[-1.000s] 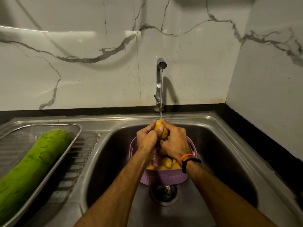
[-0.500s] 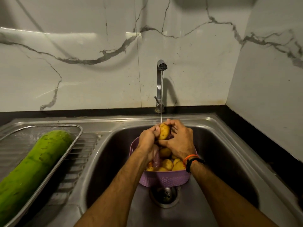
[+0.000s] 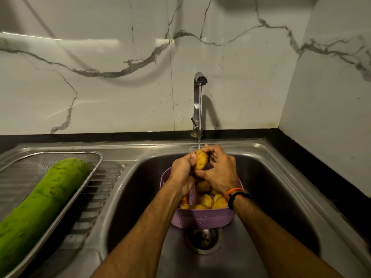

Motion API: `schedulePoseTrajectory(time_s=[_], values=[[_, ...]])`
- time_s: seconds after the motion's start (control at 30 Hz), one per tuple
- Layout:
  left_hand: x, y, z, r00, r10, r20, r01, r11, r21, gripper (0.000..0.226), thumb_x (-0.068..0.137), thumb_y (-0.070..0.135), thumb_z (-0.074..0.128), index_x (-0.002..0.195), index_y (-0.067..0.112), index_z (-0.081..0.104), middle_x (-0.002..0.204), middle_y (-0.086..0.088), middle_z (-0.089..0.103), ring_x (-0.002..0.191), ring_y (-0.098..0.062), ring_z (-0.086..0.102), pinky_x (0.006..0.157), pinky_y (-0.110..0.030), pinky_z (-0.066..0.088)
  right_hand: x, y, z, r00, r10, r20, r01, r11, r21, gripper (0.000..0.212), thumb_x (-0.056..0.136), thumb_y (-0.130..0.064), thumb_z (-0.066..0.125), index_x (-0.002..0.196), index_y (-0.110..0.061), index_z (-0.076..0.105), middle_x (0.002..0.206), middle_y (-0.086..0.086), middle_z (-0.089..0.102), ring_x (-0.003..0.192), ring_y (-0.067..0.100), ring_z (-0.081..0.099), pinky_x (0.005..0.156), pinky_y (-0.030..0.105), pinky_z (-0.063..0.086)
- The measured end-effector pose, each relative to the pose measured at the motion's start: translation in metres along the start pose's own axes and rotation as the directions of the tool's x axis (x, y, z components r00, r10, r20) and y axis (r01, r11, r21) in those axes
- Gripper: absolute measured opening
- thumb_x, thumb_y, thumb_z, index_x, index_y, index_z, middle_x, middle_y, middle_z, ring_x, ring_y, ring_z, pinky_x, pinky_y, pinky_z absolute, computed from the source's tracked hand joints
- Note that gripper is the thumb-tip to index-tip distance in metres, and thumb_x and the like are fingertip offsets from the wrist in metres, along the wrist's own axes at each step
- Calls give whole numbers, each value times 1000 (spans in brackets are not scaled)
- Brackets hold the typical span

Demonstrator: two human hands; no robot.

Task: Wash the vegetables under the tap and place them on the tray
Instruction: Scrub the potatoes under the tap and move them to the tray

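A potato [image 3: 201, 162] is held under the water stream [image 3: 199, 117] from the tap [image 3: 197, 103], above the basket [image 3: 202, 218] in the sink [image 3: 281, 187]; left hand [image 3: 183, 173] grips its left side with curled fingers, right hand [image 3: 218, 173] has fingers and thumb curled round its right side. More potatoes [image 3: 204, 200] lie in the basket, which sits over the drain [image 3: 203, 238]. A gourd [image 3: 38, 201] lies in the tray [image 3: 96, 167] on the drainboard, well apart to the left.

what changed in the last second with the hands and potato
Both hands, left hand and right hand, keep gripping the potato under the tap stream, turning it so more of it shows. The basket, gourd and tray stayed put.
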State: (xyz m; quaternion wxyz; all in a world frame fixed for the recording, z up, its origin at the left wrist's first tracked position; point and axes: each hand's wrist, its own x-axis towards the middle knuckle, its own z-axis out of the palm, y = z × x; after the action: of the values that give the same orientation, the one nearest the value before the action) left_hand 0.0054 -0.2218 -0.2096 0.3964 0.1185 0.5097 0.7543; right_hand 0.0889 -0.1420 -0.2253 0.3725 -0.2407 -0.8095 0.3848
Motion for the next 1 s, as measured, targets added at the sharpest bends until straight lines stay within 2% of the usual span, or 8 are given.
schedulePoseTrajectory(time_s=[0.1, 0.2, 0.3, 0.37, 0.47, 0.73, 0.9, 1.0], values=[[1, -2, 1, 995, 92, -50, -85, 989, 119, 26, 100, 7, 47, 106, 14, 71, 109, -13, 71, 104, -26, 67, 79, -34, 57, 0, -3, 5, 998, -30, 58, 37, 991, -128, 71, 71, -9, 83, 134, -23, 53, 127, 2, 60, 115, 17, 58, 98, 32, 52], [2, -4, 1, 988, 124, -96, -113, 987, 114, 23, 99, 6, 51, 113, 10, 69, 109, -13, 71, 103, -25, 67, 83, -35, 58, 1, -5, 8, 995, -2, 95, 14, 992, -124, 77, 77, -5, 76, 145, -22, 46, 146, 6, 48, 130, 21, 49, 107, 29, 43], [2, -1, -2, 990, 26, -142, -27, 1000, -6, 20, 100, 16, 52, 103, 4, 67, 101, -18, 68, 96, -29, 66, 85, -44, 58, 3, -7, 9, 994, 66, 86, -64, 998, -18, 75, 75, -11, 80, 138, -30, 46, 133, 3, 55, 118, 17, 55, 95, 25, 48], [3, 3, -7, 993, -24, -114, 21, 999, -34, 21, 101, 13, 50, 111, 1, 64, 93, -15, 66, 79, -21, 63, 66, -35, 57, 5, -5, 8, 985, 120, 123, -128, 990, 59, 74, 73, -12, 82, 133, -31, 45, 127, 0, 56, 114, 17, 57, 89, 25, 52], [4, 3, -11, 995, -53, -85, 53, 999, -2, 30, 99, 3, 49, 126, -2, 61, 107, -17, 66, 89, -23, 64, 58, -27, 55, 4, -5, 0, 973, 127, 194, -131, 991, 7, 69, 74, -3, 77, 132, -26, 45, 122, -3, 51, 111, 16, 53, 76, 15, 44], [7, -1, -10, 994, -7, -111, 1, 999, -53, 21, 91, -7, 58, 105, 2, 69, 99, -16, 70, 96, -28, 67, 74, -38, 58, 3, -10, 3, 986, 79, 145, -59, 989, -136, 67, 82, -17, 75, 142, -21, 47, 138, 3, 52, 125, 20, 50, 102, 29, 42], [10, -5, -9, 996, 44, -74, -46, 999, -19, 25, 89, -11, 55, 109, 0, 66, 92, -15, 69, 85, -24, 67, 65, -34, 58, -2, -13, 4, 976, 63, 210, -24, 983, -181, 61, 94, -9, 59, 150, -19, 37, 151, 4, 43, 139, 21, 39, 108, 22, 29], [9, -7, -5, 990, 63, -123, -70, 996, -55, 24, 87, -13, 53, 101, 0, 67, 84, -12, 67, 75, -21, 64, 61, -32, 58, -6, -16, 6, 994, 45, 98, -26, 982, -189, 55, 93, -12, 62, 145, -20, 46, 145, 5, 51, 134, 21, 45, 108, 23, 33]])
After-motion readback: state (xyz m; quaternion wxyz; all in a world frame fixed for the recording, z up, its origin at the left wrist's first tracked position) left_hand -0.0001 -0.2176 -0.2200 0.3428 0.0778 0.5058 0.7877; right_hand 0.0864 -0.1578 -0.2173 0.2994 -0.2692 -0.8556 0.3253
